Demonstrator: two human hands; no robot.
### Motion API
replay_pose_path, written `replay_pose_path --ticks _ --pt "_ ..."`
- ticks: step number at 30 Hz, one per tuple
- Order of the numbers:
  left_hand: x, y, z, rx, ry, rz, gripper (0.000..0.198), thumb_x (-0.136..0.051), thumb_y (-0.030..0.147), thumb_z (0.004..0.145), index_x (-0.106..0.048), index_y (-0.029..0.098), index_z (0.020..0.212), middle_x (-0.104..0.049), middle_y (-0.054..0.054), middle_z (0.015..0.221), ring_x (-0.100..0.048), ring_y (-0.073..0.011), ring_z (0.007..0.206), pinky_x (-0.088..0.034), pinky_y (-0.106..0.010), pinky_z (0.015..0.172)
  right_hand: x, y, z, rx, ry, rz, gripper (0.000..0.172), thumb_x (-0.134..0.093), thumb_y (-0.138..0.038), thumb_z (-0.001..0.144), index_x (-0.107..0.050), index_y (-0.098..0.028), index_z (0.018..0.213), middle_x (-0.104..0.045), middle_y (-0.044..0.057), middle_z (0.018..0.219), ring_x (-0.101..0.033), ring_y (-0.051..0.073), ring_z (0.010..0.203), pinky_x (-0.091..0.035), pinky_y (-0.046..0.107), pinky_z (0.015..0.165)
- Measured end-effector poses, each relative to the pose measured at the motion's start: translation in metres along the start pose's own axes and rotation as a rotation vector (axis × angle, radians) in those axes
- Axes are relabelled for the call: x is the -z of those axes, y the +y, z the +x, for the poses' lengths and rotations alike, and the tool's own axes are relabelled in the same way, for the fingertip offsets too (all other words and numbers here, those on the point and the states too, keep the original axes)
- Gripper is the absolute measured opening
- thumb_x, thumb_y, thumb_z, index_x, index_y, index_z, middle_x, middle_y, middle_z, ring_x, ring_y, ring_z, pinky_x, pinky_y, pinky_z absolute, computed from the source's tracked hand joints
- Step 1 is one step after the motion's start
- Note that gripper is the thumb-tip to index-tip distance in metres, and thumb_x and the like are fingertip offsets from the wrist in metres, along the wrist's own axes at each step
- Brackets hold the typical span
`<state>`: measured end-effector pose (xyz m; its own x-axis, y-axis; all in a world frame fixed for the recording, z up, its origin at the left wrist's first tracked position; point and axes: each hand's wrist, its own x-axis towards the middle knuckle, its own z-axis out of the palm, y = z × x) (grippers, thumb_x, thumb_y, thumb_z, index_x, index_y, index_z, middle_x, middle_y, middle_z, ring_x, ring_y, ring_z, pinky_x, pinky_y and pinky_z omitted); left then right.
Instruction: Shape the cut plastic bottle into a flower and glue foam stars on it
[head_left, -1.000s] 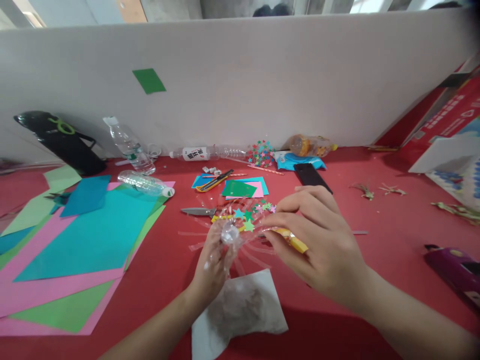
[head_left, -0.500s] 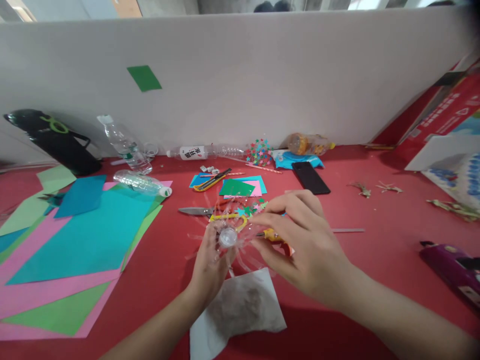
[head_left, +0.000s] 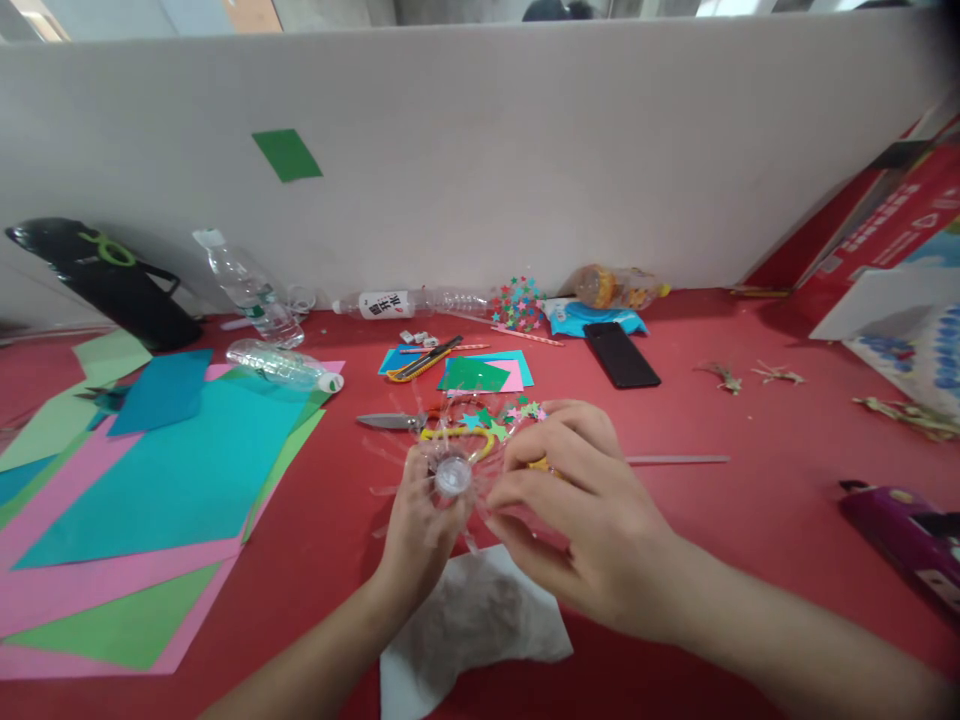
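My left hand (head_left: 424, 515) is closed around a cut clear plastic bottle (head_left: 453, 477), whose round end faces me while thin strips splay out around it. Close by on the right, my right hand (head_left: 577, 500) has thumb and fingertips pinched at one of the clear strips. Just beyond the bottle lie scissors with yellow handles (head_left: 480, 447) and small paper stars (head_left: 497, 430). A yellow-tipped tool (head_left: 541, 465) shows behind my right fingers, mostly hidden. Under both hands lies a crumpled, stained white tissue (head_left: 480, 610).
Coloured paper sheets (head_left: 165, 480) cover the left side. Behind are a black flask (head_left: 112, 285), a standing bottle (head_left: 251, 290), a yellow cutter (head_left: 424, 362), a phone (head_left: 621, 355) and a blue wipes packet (head_left: 592, 318). A purple case (head_left: 904, 540) lies right, before a white partition (head_left: 480, 150).
My right hand has shifted slightly left, bringing its fingertips closer to the bottle and covering more of the yellow-tipped tool. My left hand has barely moved with the bottle.
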<state>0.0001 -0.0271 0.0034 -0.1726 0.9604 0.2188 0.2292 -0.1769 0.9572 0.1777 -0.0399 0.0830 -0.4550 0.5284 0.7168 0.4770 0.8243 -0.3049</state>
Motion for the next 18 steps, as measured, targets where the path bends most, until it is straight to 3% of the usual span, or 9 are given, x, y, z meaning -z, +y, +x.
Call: replay_pose_path --ticks 12,18 --pt "-0.003 0.001 -0.003 0.037 -0.051 -0.081 0.030 -0.070 0.028 0.064 -0.052 0.022 0.087 -0.059 0.003 0.078 -0.058 -0.0168 0.069 -0.049 -0.030 0.066 -0.021 0.001 -0.012 0.089 -0.037 -0.192 0.011 -0.058 -0.017 0.090 -0.069 -0.016 0.091 -0.063 0.002 0.080 -0.046 0.018 0.077 -0.032 0.036 0.071" --pt "0.001 -0.004 -0.002 -0.026 -0.009 0.049 0.028 -0.065 0.029 0.066 -0.058 0.021 0.091 -0.062 -0.001 0.086 -0.060 -0.0212 0.079 -0.048 -0.036 0.076 -0.033 0.006 -0.018 0.096 -0.033 -0.286 0.010 -0.061 -0.017 0.087 -0.068 -0.018 0.095 -0.062 0.000 0.078 -0.047 0.018 0.075 -0.032 0.037 0.069"
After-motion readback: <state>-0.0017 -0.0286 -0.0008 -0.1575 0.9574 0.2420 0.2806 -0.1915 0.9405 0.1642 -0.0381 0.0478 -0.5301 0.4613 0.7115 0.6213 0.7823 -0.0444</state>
